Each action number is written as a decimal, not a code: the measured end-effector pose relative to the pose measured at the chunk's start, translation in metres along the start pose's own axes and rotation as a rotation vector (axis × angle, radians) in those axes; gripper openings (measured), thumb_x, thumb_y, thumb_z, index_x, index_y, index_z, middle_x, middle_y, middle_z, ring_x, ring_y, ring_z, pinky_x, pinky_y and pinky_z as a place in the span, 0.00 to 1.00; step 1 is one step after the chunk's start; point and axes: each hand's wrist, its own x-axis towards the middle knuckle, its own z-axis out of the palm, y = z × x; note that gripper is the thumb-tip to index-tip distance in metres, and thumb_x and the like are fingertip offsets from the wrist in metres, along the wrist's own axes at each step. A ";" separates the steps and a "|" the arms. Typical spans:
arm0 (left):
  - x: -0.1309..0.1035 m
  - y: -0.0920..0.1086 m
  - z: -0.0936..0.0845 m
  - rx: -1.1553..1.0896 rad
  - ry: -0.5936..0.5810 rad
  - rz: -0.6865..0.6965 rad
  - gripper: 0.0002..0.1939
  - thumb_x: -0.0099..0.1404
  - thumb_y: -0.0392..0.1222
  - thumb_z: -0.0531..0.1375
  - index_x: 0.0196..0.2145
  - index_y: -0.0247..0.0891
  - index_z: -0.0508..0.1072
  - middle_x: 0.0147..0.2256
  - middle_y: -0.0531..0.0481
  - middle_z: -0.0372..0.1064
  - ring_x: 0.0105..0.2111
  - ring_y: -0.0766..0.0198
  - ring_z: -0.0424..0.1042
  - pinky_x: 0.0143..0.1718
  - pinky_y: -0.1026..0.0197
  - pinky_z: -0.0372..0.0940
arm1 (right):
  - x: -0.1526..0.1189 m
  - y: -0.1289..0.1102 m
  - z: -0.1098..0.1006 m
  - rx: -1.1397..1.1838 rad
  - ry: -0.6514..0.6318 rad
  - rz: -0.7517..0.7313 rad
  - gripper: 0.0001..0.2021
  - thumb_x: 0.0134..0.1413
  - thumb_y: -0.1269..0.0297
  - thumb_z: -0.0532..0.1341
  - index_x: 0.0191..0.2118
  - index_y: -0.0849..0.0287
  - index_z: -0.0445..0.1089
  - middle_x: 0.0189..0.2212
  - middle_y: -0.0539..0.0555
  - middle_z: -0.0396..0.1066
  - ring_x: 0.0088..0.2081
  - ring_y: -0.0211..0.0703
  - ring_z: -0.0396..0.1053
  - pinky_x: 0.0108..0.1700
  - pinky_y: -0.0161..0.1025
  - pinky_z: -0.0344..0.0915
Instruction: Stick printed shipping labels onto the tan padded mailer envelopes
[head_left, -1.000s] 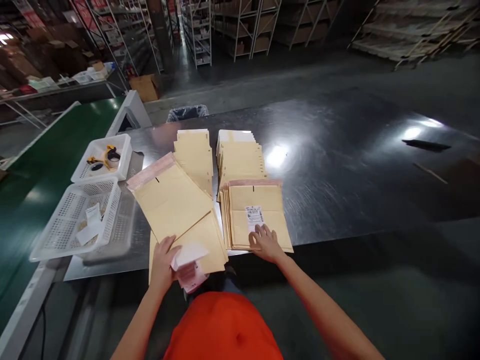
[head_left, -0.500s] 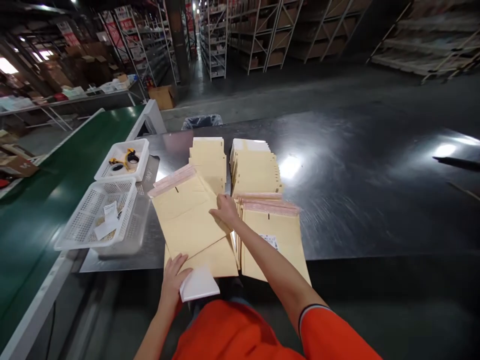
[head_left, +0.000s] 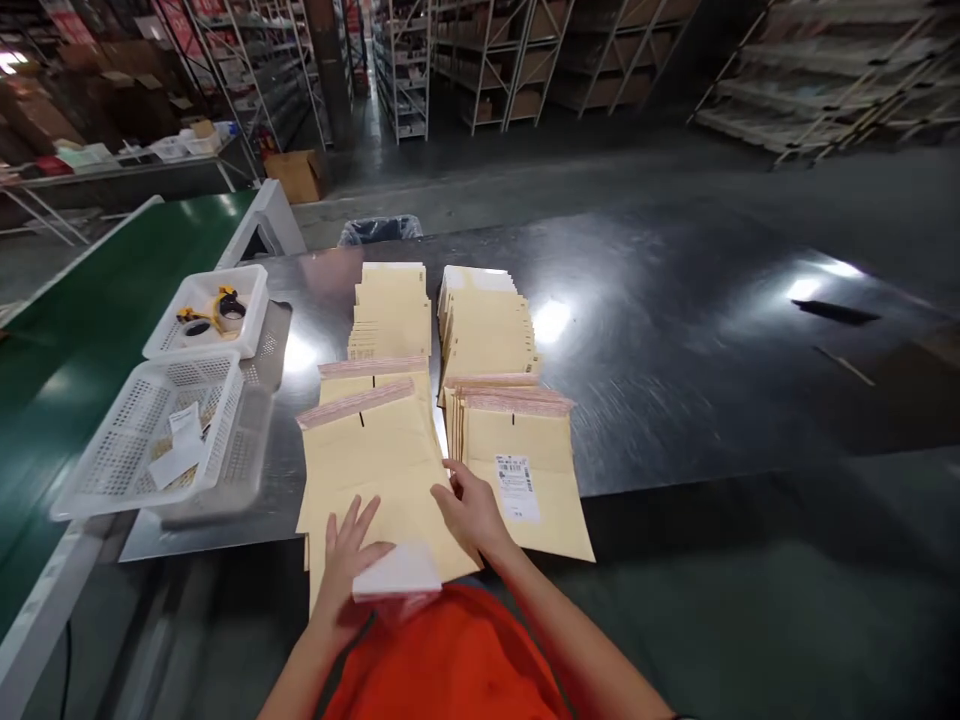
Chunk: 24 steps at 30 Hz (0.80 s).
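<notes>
A yellow padded envelope (head_left: 386,450) with a pinkish bubble-lined flap lies a little askew over another envelope in front of me. My right hand (head_left: 474,512) grips its right edge, thumb on top. Over its lower left spreads my left hand (head_left: 341,572), fingers fanned, with a pad of white labels (head_left: 397,572) held under the thumb. To the right, a padded envelope (head_left: 559,500) bearing a printed shipping label (head_left: 517,488) tops several others. Behind stand two overlapping rows of envelopes, the left row (head_left: 394,312) and the right row (head_left: 491,335).
On the left of the dark metal table (head_left: 645,400) sit a white basket (head_left: 135,440) with paper scraps and another basket (head_left: 259,290) with tape rolls. A green conveyor belt (head_left: 135,300) runs beyond them. A lined bin (head_left: 380,230) stands behind the table; a black object (head_left: 834,313) lies far right.
The top envelope has swung straighter and come down toward me. My right hand has moved down along its right edge. My left hand's fingers have spread, and the shipping label is now uncovered.
</notes>
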 end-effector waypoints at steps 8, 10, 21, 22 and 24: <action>-0.008 -0.014 0.011 0.064 -0.055 0.028 0.21 0.56 0.36 0.58 0.48 0.46 0.72 0.59 0.44 0.61 0.61 0.45 0.54 0.59 0.33 0.45 | -0.023 0.154 -0.094 -0.204 0.645 0.529 0.41 0.39 0.53 0.64 0.59 0.71 0.55 0.59 0.74 0.53 0.62 0.66 0.48 0.60 0.59 0.47; -0.008 -0.016 0.009 0.027 -0.071 -0.013 0.27 0.56 0.35 0.57 0.54 0.47 0.66 0.60 0.45 0.60 0.62 0.46 0.53 0.60 0.34 0.44 | -0.026 0.181 -0.117 -0.138 0.608 0.693 0.46 0.36 0.55 0.67 0.61 0.71 0.51 0.62 0.75 0.49 0.63 0.66 0.46 0.61 0.58 0.47; -0.009 -0.014 0.009 -0.022 -0.049 -0.048 0.33 0.53 0.30 0.55 0.57 0.49 0.62 0.60 0.45 0.61 0.62 0.45 0.53 0.59 0.31 0.45 | 0.005 0.196 -0.115 0.211 0.378 0.733 0.21 0.36 0.62 0.70 0.39 0.69 0.72 0.34 0.65 0.76 0.36 0.55 0.75 0.35 0.41 0.72; -0.009 -0.014 0.009 -0.045 -0.046 -0.065 0.34 0.53 0.30 0.54 0.58 0.48 0.61 0.59 0.45 0.61 0.62 0.45 0.52 0.60 0.31 0.44 | 0.001 0.197 -0.122 0.218 0.371 0.718 0.17 0.37 0.63 0.69 0.36 0.69 0.74 0.32 0.64 0.77 0.36 0.54 0.75 0.34 0.41 0.72; -0.010 -0.012 0.009 -0.074 -0.038 -0.091 0.33 0.54 0.31 0.54 0.58 0.46 0.59 0.59 0.44 0.62 0.63 0.46 0.52 0.60 0.31 0.42 | -0.008 0.199 -0.148 0.209 0.391 0.684 0.14 0.39 0.64 0.67 0.35 0.68 0.75 0.32 0.62 0.77 0.36 0.53 0.75 0.35 0.40 0.72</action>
